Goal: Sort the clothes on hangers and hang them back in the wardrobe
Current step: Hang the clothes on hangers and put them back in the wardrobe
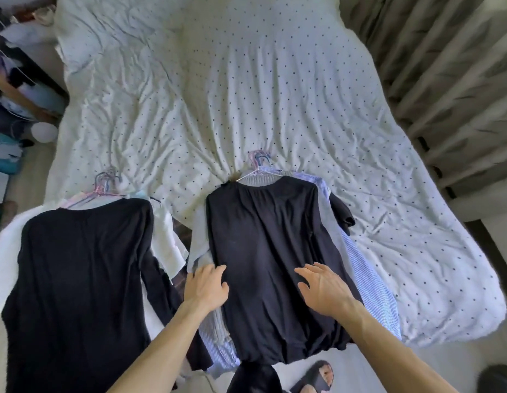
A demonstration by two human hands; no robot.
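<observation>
The dark navy top [263,251] lies flat on top of the right-hand pile, at the near edge of the bed, its hem bunched over the mattress edge. Under it are a grey knit garment [260,180], showing at the collar, and a blue-and-white striped shirt [368,279] that sticks out along the right side beside a black short sleeve [343,214]. This pile's pastel wire hanger hooks [259,158] point to the far side.

The left hand [206,287] lies on the top's left edge, fingers relaxed and nearly straight, pinching nothing. The right hand [324,287] is over the top's right half with fingers spread and gripping nothing; whether it touches the cloth cannot be told.

Just to the left, a narrow gap apart, is a second pile: a black long-sleeved top [82,265] over white garments [5,251], with a bunch of pink and blue hanger hooks [107,180] at its far end.

Both piles rest on a rumpled white sheet with small dark dots [246,80], which covers the whole bed. Grey-brown pleated curtains [445,80] hang along the far right. At the far left stand cluttered shelves of clothes [11,80] with a white round ball [43,132] near them. A foot in a dark slipper [311,375] stands on the floor at the near edge.
</observation>
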